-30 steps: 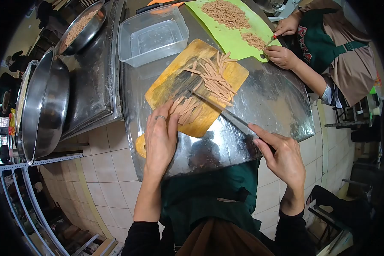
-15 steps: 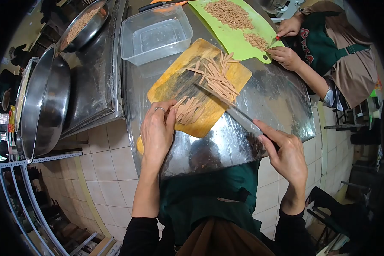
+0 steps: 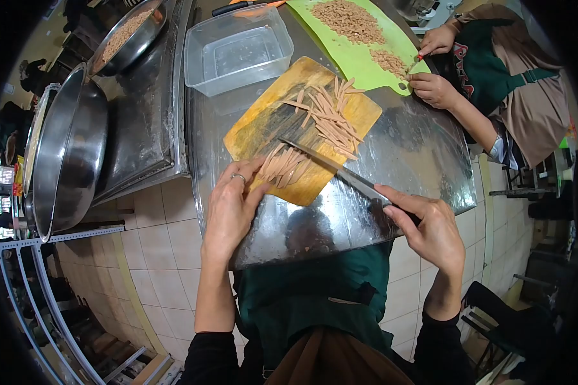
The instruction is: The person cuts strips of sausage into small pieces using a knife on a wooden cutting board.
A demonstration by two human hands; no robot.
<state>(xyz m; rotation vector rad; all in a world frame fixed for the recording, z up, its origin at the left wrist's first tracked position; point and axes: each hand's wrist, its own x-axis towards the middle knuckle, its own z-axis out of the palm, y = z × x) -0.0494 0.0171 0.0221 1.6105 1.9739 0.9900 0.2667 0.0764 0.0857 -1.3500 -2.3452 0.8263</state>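
Note:
My right hand (image 3: 427, 231) is closed round the handle of a kitchen knife (image 3: 331, 165), its long blade slanting up and left across a yellow, dark-stained cutting board (image 3: 253, 125). A small bunch of thin, light brown food strips (image 3: 286, 168) lies on the board's near edge, left of the blade. Beside the bunch's left end is my left hand (image 3: 228, 202), thumb and fingers parted; whether the fingertips press on the strips is hard to make out. Beyond the blade lies a larger heap of similar strips (image 3: 332, 119). What the strips are made of cannot be told.
A clear plastic box (image 3: 237, 77) stands behind the board. To the right, a co-worker's hands (image 3: 437, 90) work with a blade at a green cutting mat (image 3: 366, 76) bearing chopped brown pieces (image 3: 347, 20). Metal bowls (image 3: 77, 154) are at left; the metal table (image 3: 417, 154) ends near my apron.
My left hand has drawn slightly back and down, its thumb now farther from the fingers. The knife has shifted a little left and down, its tip now nearer the small bunch.

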